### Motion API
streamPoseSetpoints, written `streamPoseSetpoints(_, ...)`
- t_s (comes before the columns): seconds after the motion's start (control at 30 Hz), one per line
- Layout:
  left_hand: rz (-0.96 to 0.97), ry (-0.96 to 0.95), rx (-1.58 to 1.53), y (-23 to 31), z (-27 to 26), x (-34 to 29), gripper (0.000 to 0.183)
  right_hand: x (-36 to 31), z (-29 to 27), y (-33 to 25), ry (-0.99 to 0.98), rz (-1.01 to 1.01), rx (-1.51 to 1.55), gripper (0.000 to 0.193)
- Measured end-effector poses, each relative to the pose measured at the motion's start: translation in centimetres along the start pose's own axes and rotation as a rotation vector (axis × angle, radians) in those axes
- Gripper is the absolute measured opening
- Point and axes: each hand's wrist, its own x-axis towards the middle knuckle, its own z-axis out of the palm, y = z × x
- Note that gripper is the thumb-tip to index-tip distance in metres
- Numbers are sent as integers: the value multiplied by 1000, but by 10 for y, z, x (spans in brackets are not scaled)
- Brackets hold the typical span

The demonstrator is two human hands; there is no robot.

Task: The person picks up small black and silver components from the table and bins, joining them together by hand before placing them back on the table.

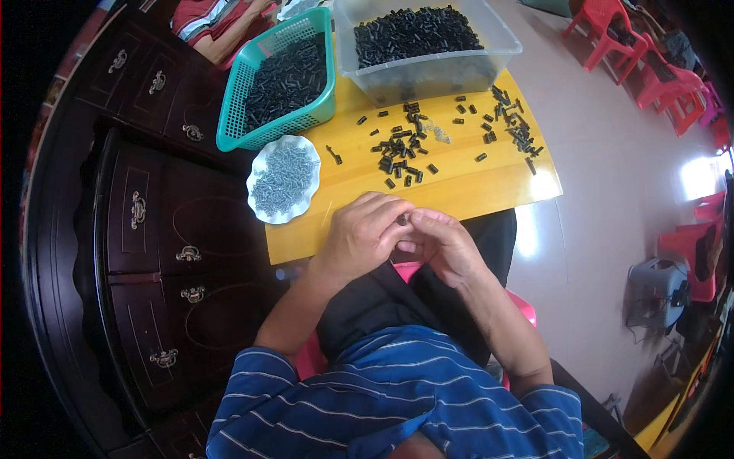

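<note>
My left hand (361, 236) and my right hand (449, 246) meet at the near edge of the yellow table (298, 243). Both are closed, fingertips pinching a small dark cylindrical piece (402, 219) between them; the fingers cover most of it. Beyond them lies a loose group of short black plastic cylinders (399, 153). Longer thin black pieces (521, 131) are heaped near the table's right edge, and one more thin black piece (334, 155) lies apart on the left. Left of my hands, a white wavy-rimmed dish (255, 200) holds many small silvery metal pieces, perhaps screws or pins.
A green plastic basket (326, 92) of thin black pieces stands at the far left. Beside it, a translucent tub (428, 76) is filled with black cylinders. Dark wooden cabinets (130, 199) flank the table's left. Another person's arm (237, 38) shows behind the basket. Red chairs (612, 38) stand at right.
</note>
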Motion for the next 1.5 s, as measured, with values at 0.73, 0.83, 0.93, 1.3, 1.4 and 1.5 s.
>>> streamPoseSetpoints(0.73,-233,-375,-346,-5,-43,-3,25,-8,11,-4,-114,20,-335,24)
streamPoseSetpoints(0.83,-303,-341,-539,-13,-51,-4,13,-8,15,0,-141,24,-369,25)
streamPoseSetpoints(0.93,-472,-244,-296,-41,-70,7,15,-5,14,4,-166,22,-375,26)
streamPoseSetpoints(1.3,-336,133,182,-94,-54,52,21,-3,6,5,-152,8,-387,17)
streamPoseSetpoints(1.4,-228,23,233,-96,-23,55,19,-5,10,3,-147,2,-399,17)
streamPoseSetpoints(1.5,-142,-21,288,-107,0,69,14,-5,11,2,-137,-2,-416,17)
